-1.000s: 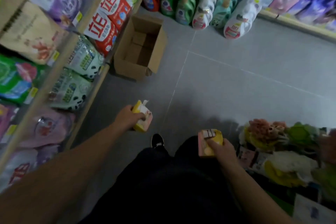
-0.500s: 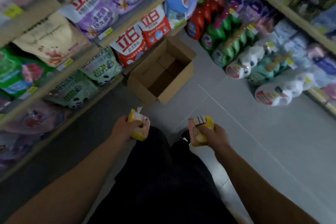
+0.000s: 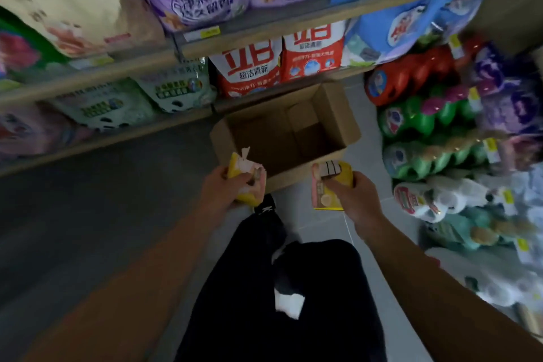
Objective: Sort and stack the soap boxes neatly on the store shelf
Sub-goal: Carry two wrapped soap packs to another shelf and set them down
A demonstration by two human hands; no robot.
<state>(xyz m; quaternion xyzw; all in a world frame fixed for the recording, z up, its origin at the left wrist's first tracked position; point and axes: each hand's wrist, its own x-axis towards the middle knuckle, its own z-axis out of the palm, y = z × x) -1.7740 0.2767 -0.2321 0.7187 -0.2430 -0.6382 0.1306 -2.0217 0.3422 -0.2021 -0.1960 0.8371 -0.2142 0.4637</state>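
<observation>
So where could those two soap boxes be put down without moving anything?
Bare room: inside the open cardboard box, and the grey floor between it and the bottom shelf. The shelves are packed with bags, and bottles crowd the floor on the right.

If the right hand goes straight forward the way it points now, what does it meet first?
Most likely the open cardboard box on the floor: the right hand, holding a yellow soap box, points at its near wall. Depth is unclear.

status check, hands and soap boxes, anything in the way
Left hand grips a torn yellow soap box. Right hand grips a second soap box. Neither shelved yet. Open cardboard box on the floor ahead.
</observation>
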